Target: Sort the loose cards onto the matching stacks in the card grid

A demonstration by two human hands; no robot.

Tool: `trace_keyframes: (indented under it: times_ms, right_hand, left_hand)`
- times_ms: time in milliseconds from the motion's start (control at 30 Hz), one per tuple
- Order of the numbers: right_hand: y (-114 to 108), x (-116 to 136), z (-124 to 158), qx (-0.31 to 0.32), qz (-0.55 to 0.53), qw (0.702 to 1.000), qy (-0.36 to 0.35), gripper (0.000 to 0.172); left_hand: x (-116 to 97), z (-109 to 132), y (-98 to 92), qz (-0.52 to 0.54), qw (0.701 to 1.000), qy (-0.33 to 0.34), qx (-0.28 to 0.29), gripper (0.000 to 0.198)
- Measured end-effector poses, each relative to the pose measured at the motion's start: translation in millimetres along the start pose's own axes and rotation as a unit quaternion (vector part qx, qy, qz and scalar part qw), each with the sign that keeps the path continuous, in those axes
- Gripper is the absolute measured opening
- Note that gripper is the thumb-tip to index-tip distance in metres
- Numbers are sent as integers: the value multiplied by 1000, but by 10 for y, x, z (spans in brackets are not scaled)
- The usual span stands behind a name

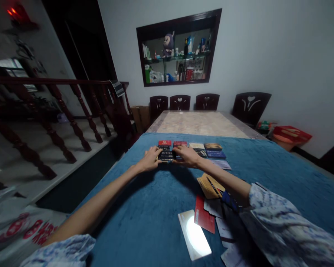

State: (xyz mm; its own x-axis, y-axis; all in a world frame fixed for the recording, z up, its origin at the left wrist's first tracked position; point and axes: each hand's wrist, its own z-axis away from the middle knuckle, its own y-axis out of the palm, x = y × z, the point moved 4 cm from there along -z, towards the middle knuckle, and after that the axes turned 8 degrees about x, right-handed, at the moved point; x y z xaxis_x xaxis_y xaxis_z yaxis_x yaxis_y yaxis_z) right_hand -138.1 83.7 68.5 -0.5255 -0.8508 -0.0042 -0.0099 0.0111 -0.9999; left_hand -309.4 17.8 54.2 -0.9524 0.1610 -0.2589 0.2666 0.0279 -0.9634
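Note:
A black card (167,155) with pale print lies between my two hands, over the front of the laid-out cards. My left hand (150,158) grips its left edge, fingers on top and thumb at the near side. On the opposite edge, my right hand (187,155) pinches it the same way. Just beyond are a red card (164,142) and a darker red card (180,143). To the right lie a cream card (196,145), a gold-brown card (213,146) and a blue card (215,154). Whether the held card touches those below is hidden.
A loose pile with a yellow card (210,186), a red card (204,215) and a glaring white card (195,237) spreads under my right forearm. The blue cloth (133,222) covers the near table. Chairs (180,102) stand behind; a plastic bag (30,226) is at left.

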Motion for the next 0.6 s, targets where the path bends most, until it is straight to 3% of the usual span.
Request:
trace_keyframes:
  times_ms: [267, 600]
  right_hand:
    - [-41, -139, -470, 33, 22, 999, 29, 40]
    - [6, -205, -884, 81, 39, 994, 53, 45]
  left_hand:
    - [337, -414, -66, -28, 1000, -1, 9, 50]
    - [635, -662, 12, -40, 998, -38, 25, 51]
